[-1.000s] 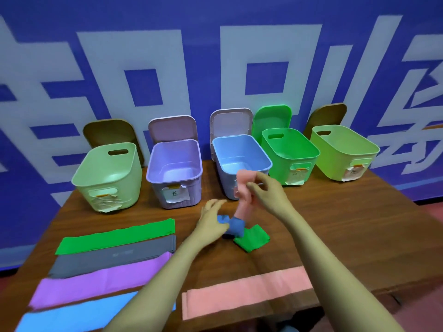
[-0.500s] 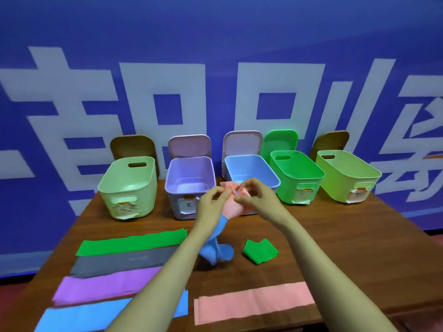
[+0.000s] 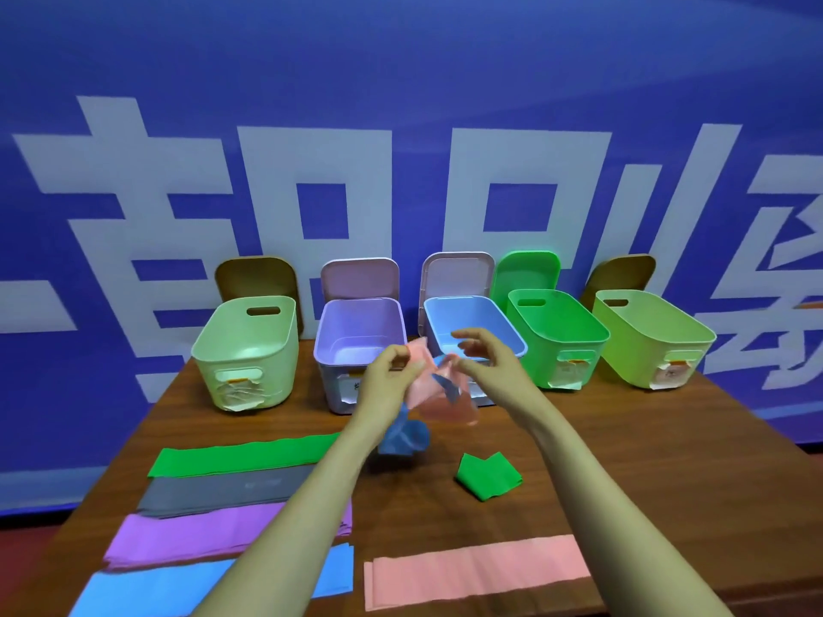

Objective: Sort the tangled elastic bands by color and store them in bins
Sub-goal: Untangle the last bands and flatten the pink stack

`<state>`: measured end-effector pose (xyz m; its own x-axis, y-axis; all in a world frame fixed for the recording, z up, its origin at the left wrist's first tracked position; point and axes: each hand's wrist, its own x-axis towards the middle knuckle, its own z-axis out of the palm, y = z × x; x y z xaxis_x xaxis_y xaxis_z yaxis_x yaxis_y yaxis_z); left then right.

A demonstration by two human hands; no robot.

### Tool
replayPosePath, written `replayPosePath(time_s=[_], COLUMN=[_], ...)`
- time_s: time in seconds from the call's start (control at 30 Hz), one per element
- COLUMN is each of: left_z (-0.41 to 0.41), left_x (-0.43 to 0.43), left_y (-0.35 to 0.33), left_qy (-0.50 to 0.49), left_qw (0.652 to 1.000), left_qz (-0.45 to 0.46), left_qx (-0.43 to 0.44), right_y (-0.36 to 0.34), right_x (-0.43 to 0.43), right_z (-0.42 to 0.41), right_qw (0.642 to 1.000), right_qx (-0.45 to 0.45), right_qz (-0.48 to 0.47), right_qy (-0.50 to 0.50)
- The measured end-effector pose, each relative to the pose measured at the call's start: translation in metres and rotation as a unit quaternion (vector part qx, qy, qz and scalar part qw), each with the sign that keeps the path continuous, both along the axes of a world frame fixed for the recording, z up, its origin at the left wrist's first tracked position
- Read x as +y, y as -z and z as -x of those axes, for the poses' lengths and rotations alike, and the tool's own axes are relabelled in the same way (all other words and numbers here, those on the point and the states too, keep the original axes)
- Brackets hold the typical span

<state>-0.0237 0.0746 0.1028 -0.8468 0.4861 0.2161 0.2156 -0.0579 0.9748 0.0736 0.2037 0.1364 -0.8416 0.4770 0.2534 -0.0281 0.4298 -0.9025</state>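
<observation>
Just before blue bin (image 3: pixel 472 320), above table (image 3: pixel 645 460): left hand (image 3: pixel 385 385) thumb and fingers pinch top corner of pink-and-blue tangle (image 3: pixel 438 396). Right hand (image 3: pixel 487 369) pinches opposite top edge, index finger straight. Blue tail hangs toward tabletop, contact unclear. Folded green band (image 3: pixel 487 476) lies front of bin, apart from tangle. Flat bands (image 3: pixel 200 536) fill front-left; bare wood front-right. Forearms reach in from near edge.
</observation>
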Motion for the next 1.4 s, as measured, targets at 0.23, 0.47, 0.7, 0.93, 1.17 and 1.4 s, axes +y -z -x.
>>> replayPosePath(time_s=[0.23,0.47,0.7,0.93,1.17,1.4], left_z=[-0.003,0.007,-0.002,-0.005,0.001,-0.002], left_x=[-0.002,-0.011,-0.003,-0.006,-0.009,-0.006], left_y=[0.005,0.005,-0.003,-0.001,0.003,0.003], left_qy=[0.078,-0.034,-0.003,0.037,-0.050,-0.033], left_qw=[0.972,0.998,0.982,0.999,0.998,0.999], left_qz=[0.146,0.050,-0.042,0.001,0.012,0.011], left_qx=[0.166,-0.004,-0.185,-0.006,-0.023,0.014], right_y=[0.000,0.013,0.023,0.008,0.012,0.016], right_x=[0.000,0.008,0.005,0.004,0.002,-0.001], right_z=[0.005,0.005,0.008,0.006,0.002,0.001], right_qw=[0.998,0.995,0.986,0.980,0.985,0.990], right_qx=[-0.056,0.020,-0.110,-0.074,0.014,-0.069], right_qz=[-0.001,-0.047,-0.126,-0.180,-0.173,-0.116], right_qy=[-0.032,0.090,0.029,-0.041,0.023,-0.037])
